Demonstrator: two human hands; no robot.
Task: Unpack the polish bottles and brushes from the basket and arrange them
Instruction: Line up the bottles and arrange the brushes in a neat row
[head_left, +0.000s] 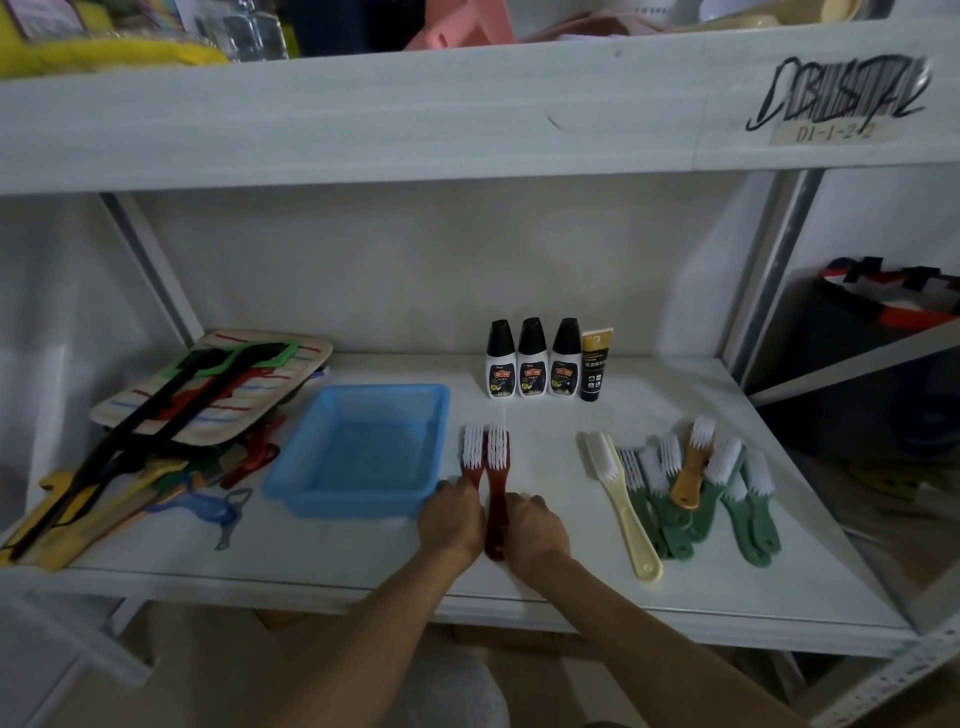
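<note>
Two red brushes (492, 457) lie side by side on the white shelf (363, 561), bristle heads pointing away from me. My left hand (451, 519) rests on the left brush's handle; my right hand (535, 530) lies beside the right one's handle. To their left stands the blue basket (306, 483), with nothing visible inside. Three black-capped white polish bottles (532, 361) and a black-and-yellow tube (595, 364) stand in a row at the back. On the right lie a cream brush (623, 514), several green brushes (748, 514) and an orange one (691, 475).
A pile of striped boards, black and coloured tools (171, 410) fills the shelf's left side, with a blue peeler (218, 512) in front. An upper shelf board (467, 104) overhangs. A metal upright (779, 270) stands at the right.
</note>
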